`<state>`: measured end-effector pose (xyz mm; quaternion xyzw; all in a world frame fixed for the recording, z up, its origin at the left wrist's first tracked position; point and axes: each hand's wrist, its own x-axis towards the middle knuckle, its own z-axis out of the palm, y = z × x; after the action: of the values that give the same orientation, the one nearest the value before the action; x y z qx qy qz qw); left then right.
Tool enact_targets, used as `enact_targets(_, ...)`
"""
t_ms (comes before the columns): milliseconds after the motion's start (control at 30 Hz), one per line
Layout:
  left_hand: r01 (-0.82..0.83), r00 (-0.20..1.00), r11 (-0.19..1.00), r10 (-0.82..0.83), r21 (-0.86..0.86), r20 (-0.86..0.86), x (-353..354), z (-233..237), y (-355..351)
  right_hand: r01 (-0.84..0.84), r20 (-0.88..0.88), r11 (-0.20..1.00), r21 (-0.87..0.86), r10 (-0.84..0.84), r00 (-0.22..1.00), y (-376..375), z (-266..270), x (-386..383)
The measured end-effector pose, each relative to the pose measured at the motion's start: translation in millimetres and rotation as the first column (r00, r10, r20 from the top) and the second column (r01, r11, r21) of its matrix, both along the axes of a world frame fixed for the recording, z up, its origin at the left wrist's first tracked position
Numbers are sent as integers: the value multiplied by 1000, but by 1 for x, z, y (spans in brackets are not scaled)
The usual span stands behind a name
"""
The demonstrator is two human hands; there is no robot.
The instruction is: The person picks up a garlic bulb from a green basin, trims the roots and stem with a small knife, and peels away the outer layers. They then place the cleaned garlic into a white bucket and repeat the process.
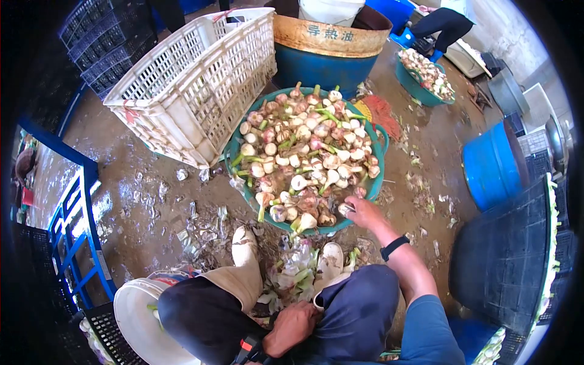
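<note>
A wide green basin stands on the floor in front of my boots, heaped with garlic bulbs, some with short green stems. At the basin's near right edge, my right hand has its fingers closed on a garlic bulb. A dark band circles that wrist. Low between my knees, my left hand is closed, with its fingers curled down and partly hidden; what it holds, if anything, does not show. Garlic peelings and leaf scraps lie between my boots.
A white plastic crate and a blue-and-rusty drum stand behind the basin. At my left is a white bucket; at right, a black crate and blue barrel. Another garlic basin stands near a person.
</note>
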<state>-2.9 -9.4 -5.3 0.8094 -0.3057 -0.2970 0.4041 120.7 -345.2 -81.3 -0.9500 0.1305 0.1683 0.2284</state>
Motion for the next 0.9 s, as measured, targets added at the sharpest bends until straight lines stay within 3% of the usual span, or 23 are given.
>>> enact_targets(100, 15, 1000, 999, -16, 34, 27, 1, -1, 2, -37, -134, 999, 3, 37, 990, 2, 12, 9)
enact_targets(200, 2, 995, 999, -5, 33, 97, 14, 19, 6, -105, -102, 994, -26, 101, 990, -2, 14, 14)
enact_targets(333, -147, 986, 985, 153, -90, 69, 38, 76, 17, -192, -138, 980, -41, 185, 973, -9, 44, 42)
enact_targets(367, -139, 990, 988, 137, -70, -37, 49, 100, 22, -197, -123, 978, -65, 188, 974, -12, 50, 49)
enact_targets(467, -200, 975, 970, 211, -139, 73, 69, 132, 39, -238, -20, 968, -83, 237, 971, -7, 81, 75)
enact_targets(533, -264, 941, 959, 280, -107, 190, 77, 136, 52, -244, -44, 967, -73, 241, 969, -6, 97, 95)
enact_targets(733, -337, 913, 940, 338, -44, 226, 100, 129, 72, -245, 40, 956, -162, 254, 966, -16, 102, 144)
enact_targets(900, -277, 944, 959, 261, 59, 200, 109, 117, 63, -140, 112, 968, -207, 166, 980, -19, 100, 189)
